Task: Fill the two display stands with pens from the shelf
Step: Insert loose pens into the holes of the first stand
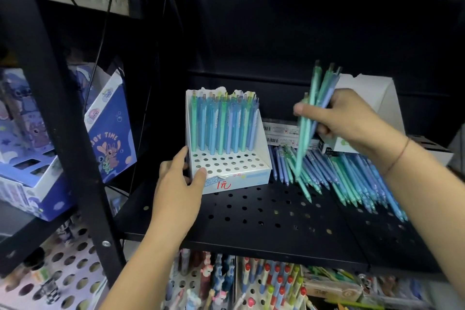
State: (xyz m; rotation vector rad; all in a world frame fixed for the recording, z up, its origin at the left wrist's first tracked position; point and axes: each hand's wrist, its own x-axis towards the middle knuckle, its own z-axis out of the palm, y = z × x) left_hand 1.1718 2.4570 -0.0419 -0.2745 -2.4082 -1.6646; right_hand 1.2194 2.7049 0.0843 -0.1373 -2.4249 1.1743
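The stand (227, 166) sits on the shelf (251, 216) left of middle. Its back rows are full of upright blue and green pens (221, 123), and its front rows of holes are bare. The left hand (177, 180) grips the stand's front-left corner, thumb on the perforated top and fingers down the left side. The right hand (348, 121), raised above the shelf's right half, is clamped on a bunch (315, 108) of green and blue pens, tips pointing down. Loose pens (352, 178) lie fanned out under it toward the right edge. The second stand (377, 98), white, stands at the back right, partly hidden by that hand.
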